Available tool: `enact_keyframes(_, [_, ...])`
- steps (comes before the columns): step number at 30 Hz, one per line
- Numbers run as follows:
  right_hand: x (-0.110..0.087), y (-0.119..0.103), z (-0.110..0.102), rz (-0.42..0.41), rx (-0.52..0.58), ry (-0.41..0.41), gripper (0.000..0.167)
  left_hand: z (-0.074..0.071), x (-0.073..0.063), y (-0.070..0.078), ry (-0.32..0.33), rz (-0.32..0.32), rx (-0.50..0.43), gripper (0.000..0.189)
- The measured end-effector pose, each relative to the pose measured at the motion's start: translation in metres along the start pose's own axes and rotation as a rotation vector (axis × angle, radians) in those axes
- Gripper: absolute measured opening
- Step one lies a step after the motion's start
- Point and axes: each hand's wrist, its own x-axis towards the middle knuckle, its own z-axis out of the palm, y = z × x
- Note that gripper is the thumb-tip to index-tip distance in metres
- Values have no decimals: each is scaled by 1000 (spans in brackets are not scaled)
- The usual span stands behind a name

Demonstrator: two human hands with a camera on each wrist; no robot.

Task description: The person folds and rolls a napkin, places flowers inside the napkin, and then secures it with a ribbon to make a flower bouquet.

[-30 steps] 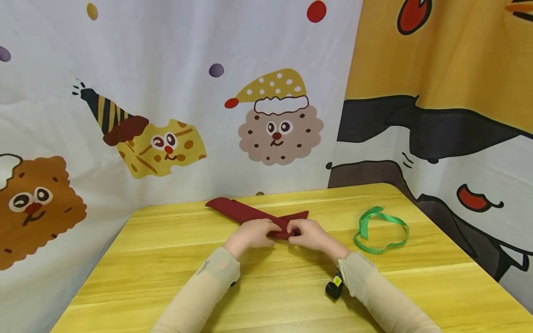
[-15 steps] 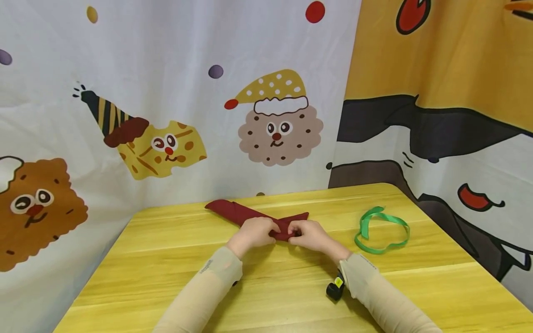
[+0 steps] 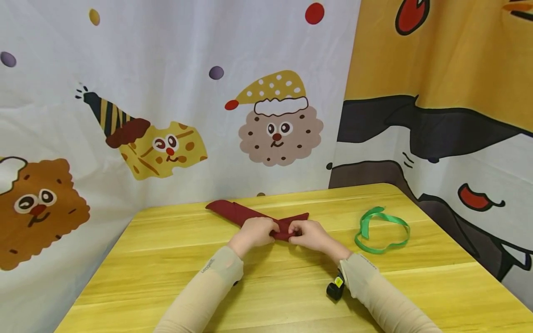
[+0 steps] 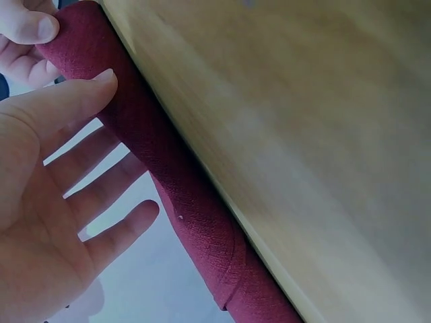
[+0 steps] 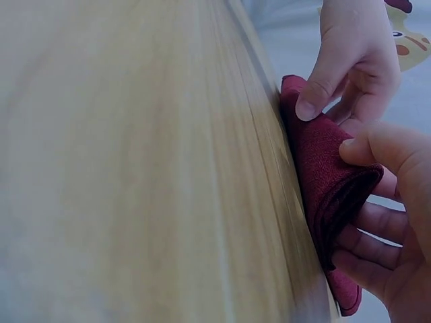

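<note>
A dark red cloth napkin (image 3: 235, 212), folded into a long roll, lies slantwise on the table near its back edge. My left hand (image 3: 255, 232) holds the roll near its front end. In the left wrist view the left thumb (image 4: 94, 94) lies on top of the napkin and the fingers reach behind it. At the near right end, my right hand (image 3: 311, 235) pinches the roll between thumb and fingers. The right wrist view shows the napkin's layered end (image 5: 343, 195), with the right fingers (image 5: 377, 249) against it. A pointed flap (image 3: 297, 216) sticks out to the right.
A green ribbon (image 3: 364, 226) lies in a loose loop on the wooden table (image 3: 283, 296), right of the hands. A small black camera (image 3: 334, 290) hangs at the right wrist. Behind the table stands a curtain (image 3: 175, 55) with cartoon prints.
Both hands stay at the same end of the napkin, with only slight finger shifts. The napkin and ribbon keep their places; the head view drifts slightly.
</note>
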Motion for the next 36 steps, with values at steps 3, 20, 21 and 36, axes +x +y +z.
enact_keyframes(3, [0,0,0,-5,18,-16,13,-1,-1,1,8,-1,0,19])
enact_keyframes(20, [0,-1,1,2,73,-23,12,1,-4,-9,3,-37,-296,22])
enact_keyframes(21, [0,0,1,0,81,-15,12,2,-3,-11,2,-32,-331,22])
enact_keyframes(36, [1,9,-3,60,340,-20,10,5,3,-18,6,-19,-255,22])
